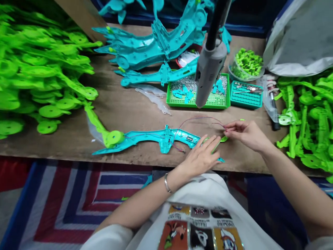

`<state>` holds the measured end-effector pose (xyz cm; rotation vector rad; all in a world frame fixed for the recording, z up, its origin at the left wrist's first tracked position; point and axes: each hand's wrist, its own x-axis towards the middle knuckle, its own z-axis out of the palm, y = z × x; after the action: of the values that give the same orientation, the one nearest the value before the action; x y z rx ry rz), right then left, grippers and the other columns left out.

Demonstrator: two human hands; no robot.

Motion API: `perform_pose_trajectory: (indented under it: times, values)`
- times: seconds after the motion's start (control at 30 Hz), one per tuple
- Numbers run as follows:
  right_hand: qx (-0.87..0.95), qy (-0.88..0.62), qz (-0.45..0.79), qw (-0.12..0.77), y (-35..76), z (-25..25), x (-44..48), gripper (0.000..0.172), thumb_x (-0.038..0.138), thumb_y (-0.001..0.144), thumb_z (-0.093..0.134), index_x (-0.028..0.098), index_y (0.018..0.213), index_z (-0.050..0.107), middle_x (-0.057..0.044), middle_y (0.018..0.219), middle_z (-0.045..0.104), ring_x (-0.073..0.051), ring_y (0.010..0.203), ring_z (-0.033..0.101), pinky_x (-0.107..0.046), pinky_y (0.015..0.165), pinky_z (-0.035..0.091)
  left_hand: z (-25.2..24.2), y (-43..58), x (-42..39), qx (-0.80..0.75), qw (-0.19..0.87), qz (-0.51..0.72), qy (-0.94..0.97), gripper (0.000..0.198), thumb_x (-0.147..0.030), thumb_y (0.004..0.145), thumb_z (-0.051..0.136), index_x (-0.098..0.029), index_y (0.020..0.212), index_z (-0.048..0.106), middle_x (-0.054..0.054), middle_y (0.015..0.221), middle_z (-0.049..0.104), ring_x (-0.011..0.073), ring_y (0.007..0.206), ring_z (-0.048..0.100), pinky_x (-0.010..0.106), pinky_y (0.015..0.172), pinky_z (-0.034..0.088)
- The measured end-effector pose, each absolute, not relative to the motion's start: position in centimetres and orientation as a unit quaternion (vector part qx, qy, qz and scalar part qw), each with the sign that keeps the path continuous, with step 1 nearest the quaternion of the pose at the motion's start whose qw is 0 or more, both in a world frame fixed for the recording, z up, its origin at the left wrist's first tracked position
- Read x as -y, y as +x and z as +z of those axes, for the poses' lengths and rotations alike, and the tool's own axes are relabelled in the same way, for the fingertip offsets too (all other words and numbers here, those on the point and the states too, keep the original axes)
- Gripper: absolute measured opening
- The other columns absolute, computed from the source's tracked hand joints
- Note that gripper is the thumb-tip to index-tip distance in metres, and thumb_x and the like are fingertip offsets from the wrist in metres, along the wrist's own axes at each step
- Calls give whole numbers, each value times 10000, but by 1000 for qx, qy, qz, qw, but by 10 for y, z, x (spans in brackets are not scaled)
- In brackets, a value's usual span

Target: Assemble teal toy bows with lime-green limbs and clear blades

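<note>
A long curved blue plastic shell [145,136] lies along the front of the table, inner side up. My left hand [204,154] rests flat over its right end, fingers stretched out, covering part of it and of a green piece [223,139]. Just beyond, my right hand [247,134] pinches the end of a thin reddish wire [200,118] between thumb and fingertips. That wire loops back to the shell's middle, near a small metal part [189,138] seated inside. A green arm with a round disc [114,138] sits on the shell's left end.
Green parts are heaped at left [47,76] and right [309,121]. Blue shells [140,48] lie at the back. A grey and black upright tool [210,66] hangs above a green tray [171,100] of screws. Beside it stand a teal box [246,100] and a tub [231,67] of green bits.
</note>
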<state>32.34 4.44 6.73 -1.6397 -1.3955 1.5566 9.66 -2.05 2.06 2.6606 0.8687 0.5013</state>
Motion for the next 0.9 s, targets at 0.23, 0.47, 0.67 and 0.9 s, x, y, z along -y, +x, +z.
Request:
perform_pose_trajectory:
  times: [0.23,0.47,0.67,0.9]
  values:
    - [619,-546,534,185,324,62,-46,279,296,789,735,143,1021,701,-56,846,756,-162,761,708,-282,719,567,33,96,29,-328,187,175,909,551,-519,907,649,-125,1287,594,259,1570,402,387,1508,320,627,1230,229]
    - [722,-486,477,125,323,64,-50,257,236,855,654,169,1099,693,-36,902,783,-173,834,731,-285,798,522,20,105,29,-363,165,186,898,685,-645,886,599,-108,1311,571,234,1417,546,373,1379,473,549,1205,320]
    - [751,-456,466,106,325,62,-55,239,228,858,658,192,1093,693,-27,917,794,-182,844,747,-283,799,521,24,105,26,-358,144,168,907,664,-634,878,618,-135,1315,579,210,1399,549,358,1358,473,534,1197,328]
    - [771,-455,435,100,323,60,-56,258,182,836,656,220,1088,700,12,906,803,-174,848,759,-279,806,512,28,108,26,-371,150,131,907,774,-635,864,639,-177,1467,480,202,1419,518,356,1361,455,527,1176,340]
